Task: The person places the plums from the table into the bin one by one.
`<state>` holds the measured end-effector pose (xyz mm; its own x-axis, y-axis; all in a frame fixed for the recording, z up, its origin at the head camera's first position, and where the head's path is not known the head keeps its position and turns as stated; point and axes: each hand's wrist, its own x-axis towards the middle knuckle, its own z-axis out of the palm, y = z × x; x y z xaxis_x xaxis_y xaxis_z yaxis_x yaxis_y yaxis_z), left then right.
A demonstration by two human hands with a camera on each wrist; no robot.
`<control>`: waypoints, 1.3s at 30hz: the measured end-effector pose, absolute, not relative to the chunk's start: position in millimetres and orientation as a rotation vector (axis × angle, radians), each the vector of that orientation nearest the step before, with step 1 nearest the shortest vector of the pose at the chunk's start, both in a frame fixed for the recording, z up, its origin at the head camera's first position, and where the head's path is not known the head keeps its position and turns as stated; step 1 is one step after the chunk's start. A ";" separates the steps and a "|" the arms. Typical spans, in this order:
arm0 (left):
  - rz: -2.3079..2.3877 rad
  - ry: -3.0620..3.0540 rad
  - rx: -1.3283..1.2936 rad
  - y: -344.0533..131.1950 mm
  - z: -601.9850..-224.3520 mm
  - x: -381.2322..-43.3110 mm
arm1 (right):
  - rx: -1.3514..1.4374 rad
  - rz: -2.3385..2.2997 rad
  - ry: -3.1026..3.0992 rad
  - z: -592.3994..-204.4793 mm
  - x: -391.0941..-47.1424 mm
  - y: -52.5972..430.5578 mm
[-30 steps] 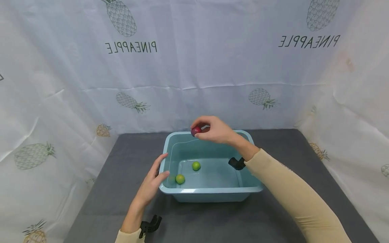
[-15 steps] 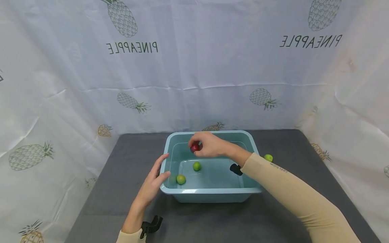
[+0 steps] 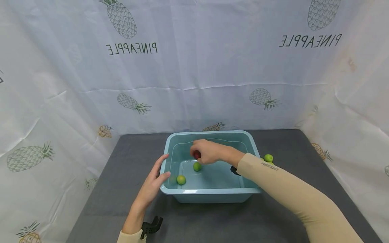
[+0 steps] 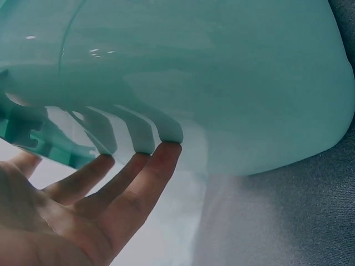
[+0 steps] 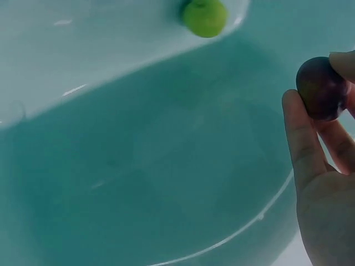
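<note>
A light blue plastic tub [image 3: 212, 191] stands on the dark grey table. Inside it, my right hand [image 3: 209, 152] pinches a dark red plum [image 3: 197, 155] between thumb and fingers. The right wrist view shows the plum [image 5: 323, 88] held at the fingertips, over the tub. Two green limes lie on the tub floor: one lime [image 3: 197, 166] just below the plum in the head view, another lime [image 3: 181, 180] towards the front left. At the tub's left side my left hand [image 3: 152, 184] rests, its fingertips [image 4: 169, 148] touching the outer wall.
Right of the tub, a few green limes [image 3: 268, 158] lie on the table [image 3: 139, 148], partly hidden by my right sleeve [image 3: 282, 182]. A white pineapple-print cloth [image 3: 194, 67] rises behind the table and along both sides.
My right hand has come down from the tub's back rim into the tub with the plum. Limes at the right have come into sight beside the sleeve. The left hand stays in place.
</note>
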<state>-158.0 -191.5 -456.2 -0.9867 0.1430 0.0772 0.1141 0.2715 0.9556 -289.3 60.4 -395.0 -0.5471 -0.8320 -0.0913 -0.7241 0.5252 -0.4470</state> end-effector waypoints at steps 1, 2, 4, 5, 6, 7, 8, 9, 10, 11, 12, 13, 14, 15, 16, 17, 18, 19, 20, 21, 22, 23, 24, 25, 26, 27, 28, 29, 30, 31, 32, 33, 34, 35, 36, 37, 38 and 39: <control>1.867 2.485 0.254 -191.6 -456.4 -157.9 | -1.300 -0.501 2.476 -396.9 -289.6 60.8; 1.869 2.485 0.259 -191.6 -456.6 -157.9 | -1.299 -0.475 2.479 -399.4 -290.1 61.1; 1.871 2.486 0.265 -191.6 -456.8 -157.8 | -1.296 -0.444 2.481 -403.0 -290.6 61.8; 1.870 2.488 0.267 -191.6 -457.0 -157.8 | -1.297 -0.434 2.479 -404.6 -290.7 62.0; 1.869 2.490 0.268 -191.6 -457.1 -157.7 | -1.297 -0.427 2.473 -406.5 -291.1 62.0; 1.869 2.491 0.268 -191.7 -457.1 -157.7 | -1.297 -0.417 2.467 -407.9 -291.2 61.7; 1.867 2.493 0.266 -191.7 -456.9 -157.6 | -1.296 -0.409 2.461 -409.3 -291.4 61.4; 1.866 2.492 0.262 -191.7 -456.7 -157.5 | -1.295 -0.398 2.457 -410.4 -291.2 61.1; 1.867 2.491 0.261 -192.0 -456.4 -157.5 | -1.295 -0.387 2.451 -411.2 -290.9 60.5; 1.869 2.489 0.257 -192.3 -456.2 -157.5 | -1.295 -0.369 2.447 -412.2 -290.6 59.9; 1.871 2.489 0.255 -192.5 -456.0 -157.6 | -1.297 -0.350 2.447 -413.1 -290.3 59.2; 1.871 2.489 0.252 -192.7 -455.8 -157.7 | -1.297 -0.332 2.449 -414.1 -289.9 58.6; 1.870 2.488 0.249 -192.9 -455.6 -157.8 | -1.296 -0.314 2.450 -415.5 -289.6 58.2; 1.872 2.489 0.252 -193.0 -455.7 -158.0 | -1.295 -0.295 2.450 -416.3 -288.9 58.0; 1.873 2.487 0.253 -193.1 -455.9 -158.3 | -1.296 -0.278 2.450 -417.5 -288.5 57.7; 1.875 2.484 0.254 -193.2 -456.0 -158.6 | -1.298 -0.260 2.449 -418.7 -288.2 57.5; 1.874 2.483 0.256 -193.2 -456.3 -158.8 | -1.298 -0.244 2.448 -419.8 -287.8 57.4; 1.872 2.480 0.256 -193.2 -456.6 -159.0 | -1.296 -0.231 2.447 -421.0 -287.4 57.6; 1.873 2.475 0.257 -193.2 -456.8 -159.1 | -1.295 -0.216 2.446 -422.1 -287.0 57.7; 1.875 2.473 0.257 -193.1 -457.0 -159.2 | -1.294 -0.205 2.445 -423.0 -286.6 57.7; 1.875 2.470 0.254 -193.1 -457.1 -159.2 | -1.293 -0.195 2.444 -423.6 -286.0 57.7; 1.874 2.471 0.252 -193.0 -457.1 -159.1 | -1.292 -0.189 2.441 -424.1 -285.4 57.4; 1.872 2.473 0.250 -193.0 -457.1 -159.0 | -1.290 -0.182 2.437 -424.6 -284.7 57.2; 1.873 2.472 0.248 -192.8 -457.1 -159.0 | -1.288 -0.178 2.434 -425.0 -283.8 57.0; 1.875 2.471 0.247 -192.7 -457.1 -158.9 | -1.287 -0.175 2.430 -425.3 -283.0 56.6; 1.876 2.472 0.245 -192.6 -457.0 -158.9 | -1.291 -0.165 2.428 -425.7 -282.0 56.2; 1.876 2.474 0.245 -192.5 -457.1 -159.0 | -1.297 -0.152 2.425 -426.0 -281.0 55.7; 1.874 2.475 0.245 -192.5 -457.2 -159.0 | -1.305 -0.132 2.424 -426.1 -280.1 55.3; 1.874 2.475 0.247 -192.5 -457.2 -159.1 | -1.314 -0.113 2.425 -426.0 -279.1 54.7; 1.873 2.478 0.250 -192.6 -457.4 -159.1 | -1.324 -0.096 2.429 -426.0 -278.2 54.2; 1.874 2.480 0.257 -192.7 -457.5 -159.2 | -1.339 -0.071 2.434 -425.7 -277.3 53.7; 1.875 2.483 0.266 -192.7 -457.6 -159.3 | -1.358 -0.046 2.439 -425.4 -276.5 53.2; 1.876 2.484 0.277 -192.8 -457.7 -159.4 | -1.370 -0.026 2.444 -425.1 -275.8 52.7; 1.876 2.484 0.286 -192.9 -457.8 -159.5 | -1.383 -0.002 2.451 -424.7 -275.0 52.3; 1.877 2.483 0.296 -193.1 -457.9 -159.6 | -1.396 0.019 2.458 -424.6 -274.6 51.9; 1.878 2.482 0.303 -193.2 -458.0 -159.7 | -1.409 0.039 2.466 -424.4 -274.2 51.6; 1.879 2.478 0.307 -193.3 -458.0 -159.7 | -1.426 0.068 2.477 -424.1 -274.0 51.3; 1.877 2.476 0.307 -193.5 -458.1 -159.8 | -1.443 0.095 2.488 -423.6 -274.0 51.0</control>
